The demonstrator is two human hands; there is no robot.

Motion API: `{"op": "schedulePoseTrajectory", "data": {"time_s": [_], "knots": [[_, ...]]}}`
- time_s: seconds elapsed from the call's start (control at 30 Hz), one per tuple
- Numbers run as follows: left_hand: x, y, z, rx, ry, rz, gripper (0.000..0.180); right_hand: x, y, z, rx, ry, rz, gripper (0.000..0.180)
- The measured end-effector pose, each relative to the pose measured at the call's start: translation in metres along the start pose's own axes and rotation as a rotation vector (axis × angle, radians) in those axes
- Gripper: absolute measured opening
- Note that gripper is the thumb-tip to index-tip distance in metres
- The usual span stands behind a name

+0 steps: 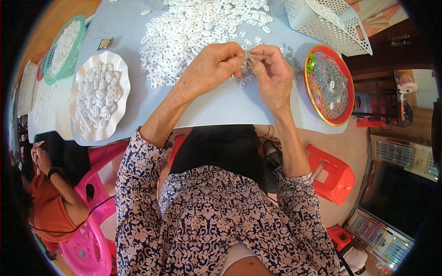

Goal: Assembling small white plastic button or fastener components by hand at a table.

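Both of my hands meet over the near side of the table, fingertips nearly touching. My left hand (207,69) is closed in a pinch on a small white plastic piece, of which only a bit shows at the fingertips. My right hand (275,76) pinches beside it, thumb and forefinger together; what is in that pinch is too small to tell. Just beyond my hands spreads a big heap of white oval plastic pieces with holes (184,34). To the right, a red bowl with a gold rim (352,94) holds many small grey parts and a few white pieces.
A scalloped white dish (124,76) of finished-looking white pieces stands on the left, near a green basket (82,43). A white perforated basket (317,27) is at the far right. Red stools (338,177) and a pink chair (85,250) surround the table; another person's hand (42,158) shows left.
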State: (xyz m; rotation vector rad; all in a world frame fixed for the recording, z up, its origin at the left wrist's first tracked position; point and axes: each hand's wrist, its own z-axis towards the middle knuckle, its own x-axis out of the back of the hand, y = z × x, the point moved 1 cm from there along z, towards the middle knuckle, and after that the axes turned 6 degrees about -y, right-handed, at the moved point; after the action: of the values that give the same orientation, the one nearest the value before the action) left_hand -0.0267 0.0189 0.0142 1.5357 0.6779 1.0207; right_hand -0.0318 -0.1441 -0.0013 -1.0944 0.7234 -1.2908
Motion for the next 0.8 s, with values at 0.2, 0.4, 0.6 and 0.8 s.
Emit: {"op": "schedulePoseTrajectory", "data": {"time_s": [0.2,0.4,0.6,0.8], "knots": [[-0.0048,0.0003,-0.0004,-0.055,0.059,0.007,0.015,-0.0005,-0.0029,-0.001,0.065,0.007,-0.055,0.009],[-0.0039,-0.0035,0.0007,-0.099,0.092,-0.036,0.017,-0.0021,-0.0012,-0.0016,-0.006,0.057,0.049,0.01],[-0.0032,-0.0012,0.0015,-0.108,0.103,-0.022,0.017,0.0012,-0.0025,-0.0029,-0.057,0.022,0.098,0.009],[-0.0027,-0.0005,0.0006,-0.082,0.116,-0.024,0.017,0.0045,-0.0008,-0.0019,-0.011,-0.014,-0.008,0.011]]}}
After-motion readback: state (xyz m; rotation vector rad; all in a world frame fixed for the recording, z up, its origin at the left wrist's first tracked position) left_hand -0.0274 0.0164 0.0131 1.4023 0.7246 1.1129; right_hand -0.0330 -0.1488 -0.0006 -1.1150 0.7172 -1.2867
